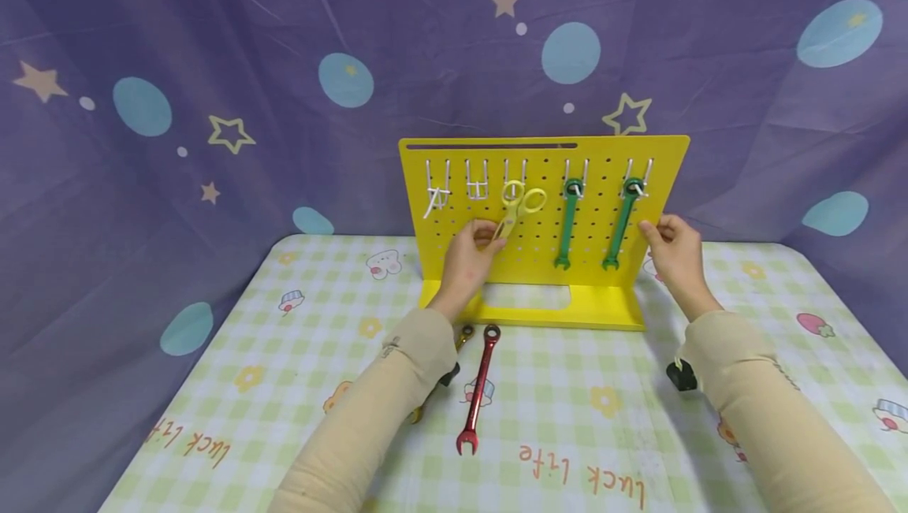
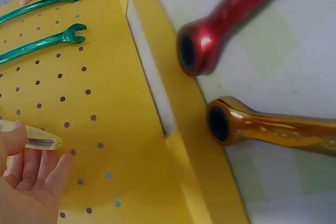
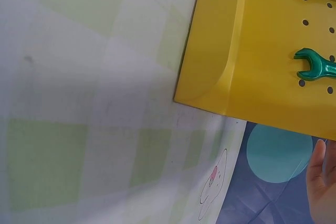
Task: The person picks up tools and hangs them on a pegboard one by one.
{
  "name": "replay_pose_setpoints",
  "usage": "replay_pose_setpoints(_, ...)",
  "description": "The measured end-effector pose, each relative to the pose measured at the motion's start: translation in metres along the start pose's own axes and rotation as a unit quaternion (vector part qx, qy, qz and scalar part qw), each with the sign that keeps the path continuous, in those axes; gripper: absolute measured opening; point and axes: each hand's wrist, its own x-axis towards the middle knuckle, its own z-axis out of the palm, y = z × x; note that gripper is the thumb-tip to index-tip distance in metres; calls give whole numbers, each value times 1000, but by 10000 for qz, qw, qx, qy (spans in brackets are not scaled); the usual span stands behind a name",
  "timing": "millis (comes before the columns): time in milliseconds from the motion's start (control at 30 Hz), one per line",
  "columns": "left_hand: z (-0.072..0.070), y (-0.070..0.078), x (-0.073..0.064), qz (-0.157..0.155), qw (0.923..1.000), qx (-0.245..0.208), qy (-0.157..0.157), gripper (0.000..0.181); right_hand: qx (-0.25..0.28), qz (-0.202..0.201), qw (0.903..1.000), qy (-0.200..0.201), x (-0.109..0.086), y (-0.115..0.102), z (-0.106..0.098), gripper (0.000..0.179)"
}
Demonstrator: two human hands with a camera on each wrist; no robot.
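My left hand (image 1: pixel 467 262) pinches the pale yellow scissors (image 1: pixel 510 220) by their blade end, finger loops up. The loops overlap the third white hook from the left on the yellow pegboard (image 1: pixel 525 267). In the left wrist view, the scissors' closed tip (image 2: pixel 44 141) pokes out past the thumb. At the board's right edge, my right hand (image 1: pixel 678 259) grips the panel between thumb and fingers. Beside it, a green wrench (image 1: pixel 621 228) hangs from the rightmost hook, and a second green wrench (image 1: pixel 567 231) hangs to its left.
On the checked tablecloth (image 1: pixel 567 387) in front of the board lie a red wrench (image 1: pixel 481 383) and a gold wrench (image 2: pixel 283 129), the latter partly behind my left sleeve (image 1: pixel 383 410). Two more white hooks (image 1: pixel 478 191) stick out at the board's left. A purple curtain (image 1: pixel 440 87) hangs behind.
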Motion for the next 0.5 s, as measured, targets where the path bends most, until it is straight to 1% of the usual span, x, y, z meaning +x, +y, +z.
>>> replay_pose_setpoints(200,-7,-15,-7,-10,9998,166,127,24,-64,69,9999,-63,0,-1,-1,44)
replay_pose_setpoints(267,-9,-20,-11,-24,9997,191,125,24,-58,89,9999,-94,0,-2,0,44)
replay_pose_setpoints(367,-11,-26,-17,-43,9998,216,36,24,-36,94,9999,-107,0,-1,0,45)
replay_pose_setpoints(500,-13,-30,-25,-78,9994,272,-179,26,-77,103,9999,-48,-1,-1,0,45)
